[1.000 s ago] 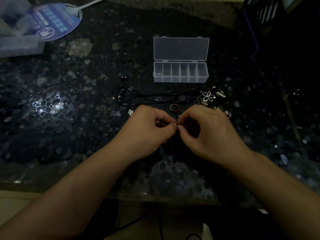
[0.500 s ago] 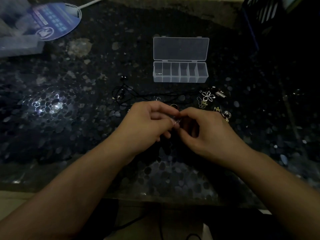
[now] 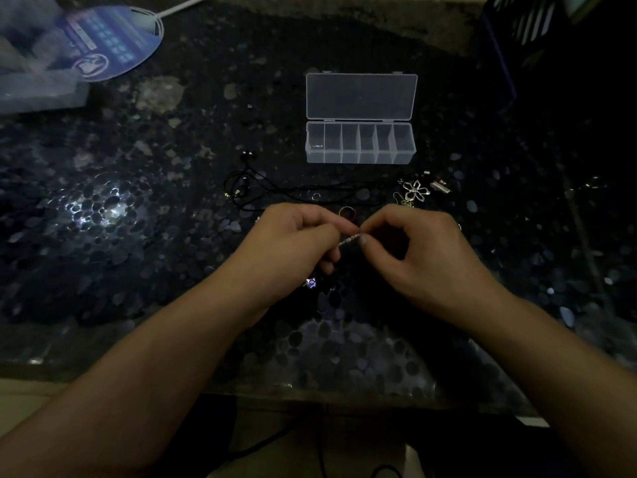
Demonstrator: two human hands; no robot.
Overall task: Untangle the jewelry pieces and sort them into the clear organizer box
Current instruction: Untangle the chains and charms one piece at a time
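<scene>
Both hands are raised just above the dark pebble-patterned table (image 3: 144,257), close together at the centre of the view. The left hand (image 3: 293,236) has its fingers curled, with thumb and forefinger pinching one end of a thin silver chain (image 3: 348,240). The right hand (image 3: 420,250) pinches the other end of the same short visible stretch between thumb and forefinger, its remaining fingers curled under. The chain runs taut and slightly slanted between the two pinches. A small bluish sparkle (image 3: 310,282) shows below the left hand; it may be a pendant on the chain, though the light is too dim to confirm this.

The clear organizer box (image 3: 360,157) sits further back on the table, well apart from the hands, with its lid (image 3: 361,96) folded open and lying flat behind it. The box shows a row of six compartments; a small item appears to lie in the leftmost one, and the others cannot be judged clearly.

Remaining jewelry lies between the box and the hands. A black cord (image 3: 275,191) trails in loops to the left. A dark ring (image 3: 346,212) lies just beyond the fingertips. To the right is a silver flower-shaped piece (image 3: 416,190) with several small metal pieces (image 3: 439,185) beside it.

At the far left corner lie a round blue hand fan (image 3: 113,43) and a clear plastic bag (image 3: 31,63).
</scene>
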